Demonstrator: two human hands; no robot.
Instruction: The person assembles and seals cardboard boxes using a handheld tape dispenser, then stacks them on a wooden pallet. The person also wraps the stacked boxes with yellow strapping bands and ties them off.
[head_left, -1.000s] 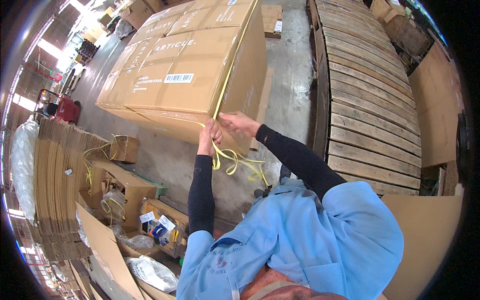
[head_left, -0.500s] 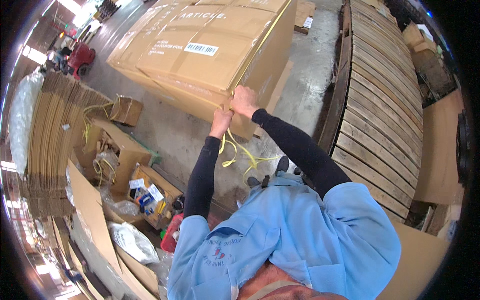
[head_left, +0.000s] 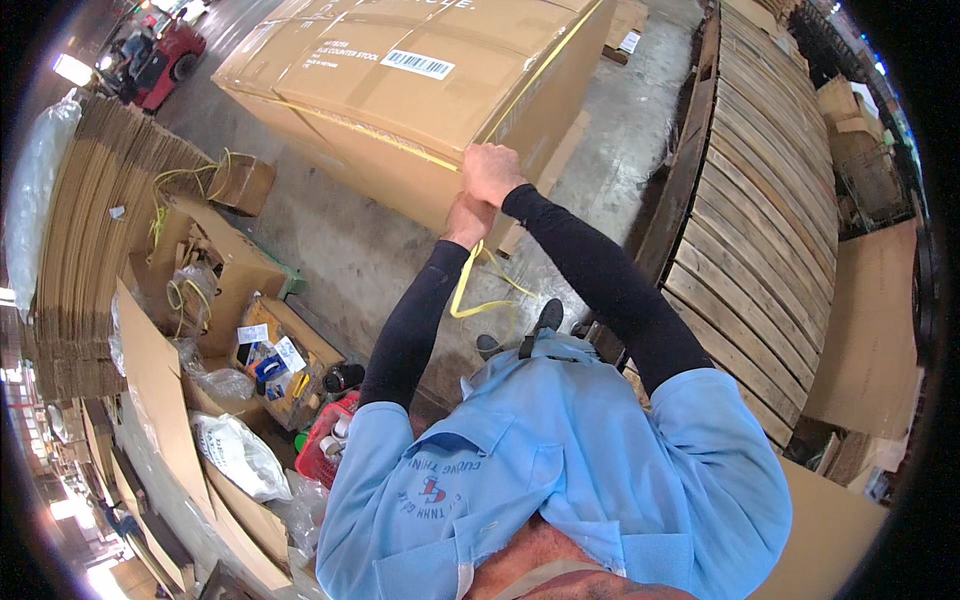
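A large brown cardboard carton (head_left: pixel 345 85) stands in front of me, with a yellow packing strap (head_left: pixel 400 146) running round its side and over its top. At its near corner my right hand (head_left: pixel 493 174) is closed in a fist on the strap. Directly below it, my left hand (head_left: pixel 468 219) is also closed on the strap, and the two hands touch. A loose loop of strap (head_left: pixel 459 294) hangs from under the left hand. The fingers and the strap inside them are mostly hidden.
A wooden slatted platform (head_left: pixel 755 230) runs along my right. To the left stand stacked flat cardboard (head_left: pixel 95 240), an open carton (head_left: pixel 235 255) with scraps, a tool box (head_left: pixel 310 345) and a red basket (head_left: pixel 322 450). A red forklift (head_left: pixel 160 75) is at the far left.
My hands have come together, the left now tucked against the underside of the right. The strap tail hangs differently. The whole view has shifted a little.
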